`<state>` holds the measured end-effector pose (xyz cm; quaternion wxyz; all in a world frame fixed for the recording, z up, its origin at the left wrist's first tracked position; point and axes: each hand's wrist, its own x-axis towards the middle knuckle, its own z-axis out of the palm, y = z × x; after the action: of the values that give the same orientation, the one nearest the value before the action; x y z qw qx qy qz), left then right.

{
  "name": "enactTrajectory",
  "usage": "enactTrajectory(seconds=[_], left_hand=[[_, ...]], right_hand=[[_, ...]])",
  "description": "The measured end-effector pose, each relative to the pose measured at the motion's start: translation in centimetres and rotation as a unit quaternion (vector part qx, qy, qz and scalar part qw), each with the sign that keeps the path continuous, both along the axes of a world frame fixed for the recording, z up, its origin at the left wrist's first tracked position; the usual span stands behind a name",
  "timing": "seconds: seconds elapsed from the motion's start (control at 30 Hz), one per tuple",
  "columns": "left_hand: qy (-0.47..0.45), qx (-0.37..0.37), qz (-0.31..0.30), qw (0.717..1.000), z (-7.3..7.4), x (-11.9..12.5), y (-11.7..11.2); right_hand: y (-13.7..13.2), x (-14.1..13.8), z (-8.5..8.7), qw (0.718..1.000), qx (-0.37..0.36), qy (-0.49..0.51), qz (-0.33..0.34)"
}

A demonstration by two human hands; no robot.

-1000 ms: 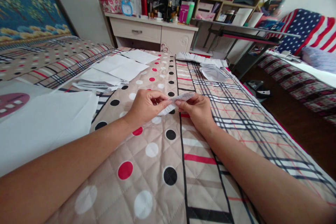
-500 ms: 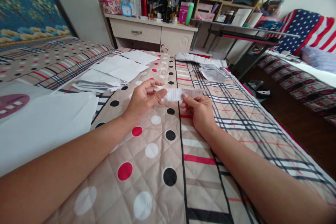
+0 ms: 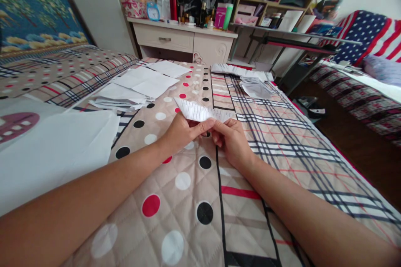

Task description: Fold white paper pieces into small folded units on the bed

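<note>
A folded sheet of printed paper [image 3: 200,111] is held up over the bed, its left corner pointing up and away. My left hand [image 3: 188,129] grips its near edge, thumb on top and fingers beneath. Close beside it, my right hand [image 3: 230,135] pinches the same edge, and the two thumbs meet near the middle. The fingertips under the paper are hidden. Farther off at the right lie a row of folded papers [image 3: 241,71] and a small fanned pile of folded papers [image 3: 255,87].
Loose white sheets [image 3: 144,81] overlap on the quilt [image 3: 175,225] to the left. A large white bag [image 3: 56,150] with a pink oval print lies at the near left. A dresser [image 3: 163,39] stands past the bed's far end, and a metal-legged desk [image 3: 282,37] at the right.
My left hand has moved right and slightly down, bringing the thumbs together. The paper strip has tilted, so more of its printed face and a raised left corner show.
</note>
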<state>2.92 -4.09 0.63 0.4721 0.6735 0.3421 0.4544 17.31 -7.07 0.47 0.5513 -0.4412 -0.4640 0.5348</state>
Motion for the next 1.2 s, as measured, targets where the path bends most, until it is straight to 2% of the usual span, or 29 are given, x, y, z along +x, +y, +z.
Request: enactTrajectory(seconds=[0.17,0.33,0.63,0.77,0.87,1.07,1.2], left_hand=[[0.031,0.022,-0.038,0.999,0.2,-0.2,-0.2],[-0.037,0.003,-0.059,0.998,0.3,-0.2,-0.4],[-0.021,0.0,0.015,1.0,0.4,-0.3,-0.4],[-0.012,-0.011,0.041,0.999,0.3,-0.6,-0.1],[-0.009,-0.021,0.032,0.999,0.3,-0.9,0.0],[-0.021,-0.074,-0.032,0.996,0.1,-1.2,0.3],[-0.011,-0.072,-0.021,0.997,0.0,-1.1,0.4]], right_hand=[[-0.2,-0.1,-0.2,0.998,-0.003,-0.012,0.055],[-0.5,-0.2,-0.1,0.998,0.012,0.001,0.069],[-0.4,0.4,0.2,0.999,0.034,-0.014,0.031],[-0.2,0.9,0.0,0.999,0.022,-0.019,0.021],[-0.1,1.1,-0.2,1.0,0.012,-0.025,0.011],[0.2,1.3,-0.3,0.998,0.031,-0.027,-0.042],[0.2,1.2,-0.3,0.998,0.026,-0.029,-0.041]])
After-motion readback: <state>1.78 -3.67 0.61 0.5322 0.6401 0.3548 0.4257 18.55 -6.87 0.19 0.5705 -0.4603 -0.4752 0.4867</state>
